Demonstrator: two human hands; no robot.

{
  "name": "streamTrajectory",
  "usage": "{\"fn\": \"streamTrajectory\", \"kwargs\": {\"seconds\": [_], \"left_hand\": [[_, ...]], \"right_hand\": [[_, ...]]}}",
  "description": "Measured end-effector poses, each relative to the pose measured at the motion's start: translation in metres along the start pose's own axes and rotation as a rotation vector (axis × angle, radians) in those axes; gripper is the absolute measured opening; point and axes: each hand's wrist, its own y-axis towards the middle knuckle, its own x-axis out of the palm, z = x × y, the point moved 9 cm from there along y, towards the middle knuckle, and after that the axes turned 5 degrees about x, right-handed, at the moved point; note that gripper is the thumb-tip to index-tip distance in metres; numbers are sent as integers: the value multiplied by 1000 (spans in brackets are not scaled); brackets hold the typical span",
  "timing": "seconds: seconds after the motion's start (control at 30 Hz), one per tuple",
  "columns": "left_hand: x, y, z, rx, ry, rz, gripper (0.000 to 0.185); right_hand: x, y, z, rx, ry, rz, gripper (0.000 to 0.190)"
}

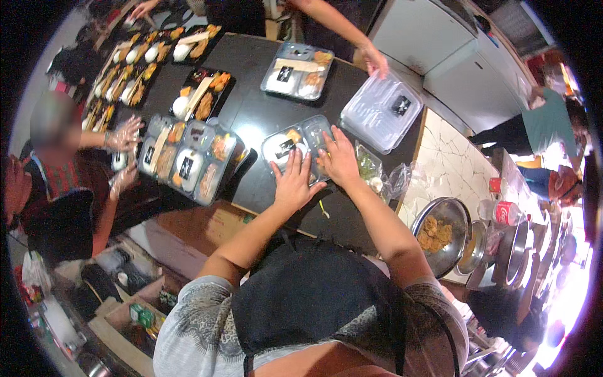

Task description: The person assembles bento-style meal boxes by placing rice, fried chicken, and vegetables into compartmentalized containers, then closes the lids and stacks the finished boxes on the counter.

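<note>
My left hand (294,184) lies with spread fingers on the near left part of a lidded plastic meal tray (313,127). My right hand (340,155) rests flat on the right side of the same clear lid. Rice, a dark label and orange food show through it. To the left stand stacked lidded meal trays (188,155) with rice, meat and wooden cutlery packs. Another lidded tray (297,70) sits farther back on the black table (249,101). At the right, another person's hand (374,60) touches a stack of clear plastic lids (381,113).
Open black meal trays (202,96) stand in rows at the back left. A co-worker's gloved hands (125,134) are beside the left stack. A bag of greens (367,162) lies right of my hands. A steel bowl of fried food (440,235) and a plastic bottle (509,213) stand at the right.
</note>
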Motion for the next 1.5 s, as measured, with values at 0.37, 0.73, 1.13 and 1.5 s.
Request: {"fn": "streamTrajectory", "kwargs": {"seconds": [0.37, 0.73, 1.13, 1.5], "left_hand": [[2, 7, -9, 45, 41, -106, 95], [-15, -46, -66, -29, -285, 227, 91], [-4, -52, -73, -120, -610, 371, 98], [-4, -56, -76, -95, -620, 379, 90]], "right_hand": [[38, 3, 14, 64, -152, -190, 59], [14, -11, 6, -9, 57, -89, 70], [27, -71, -14, -161, 33, 8, 65], [29, -72, -21, -164, -2, 49, 60]]}}
